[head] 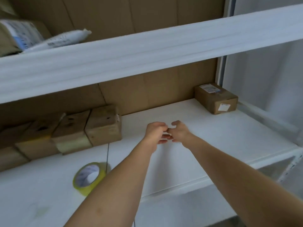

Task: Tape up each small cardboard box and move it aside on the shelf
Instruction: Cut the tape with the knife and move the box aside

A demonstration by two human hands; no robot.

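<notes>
My left hand (pixel 156 133) and my right hand (pixel 179 132) meet in mid-air over the middle of the white shelf (pixel 221 138). Their fingers are curled and the fingertips touch one another; I see nothing held between them. A roll of yellowish tape (pixel 89 177) lies on the shelf near my left forearm. Several small cardboard boxes stand in a row at the left: the nearest box (pixel 104 126), a second box (pixel 72 133) and a third box (pixel 36 141). One labelled cardboard box (pixel 214 99) sits alone in the far right corner.
The upper shelf board (pixel 131 59) overhangs the work space. On it lie a labelled package (pixel 19 35) and a white bag (pixel 62 40). A thin dark cord (pixel 107 154) hangs by the tape roll. Brown cardboard lines the back wall.
</notes>
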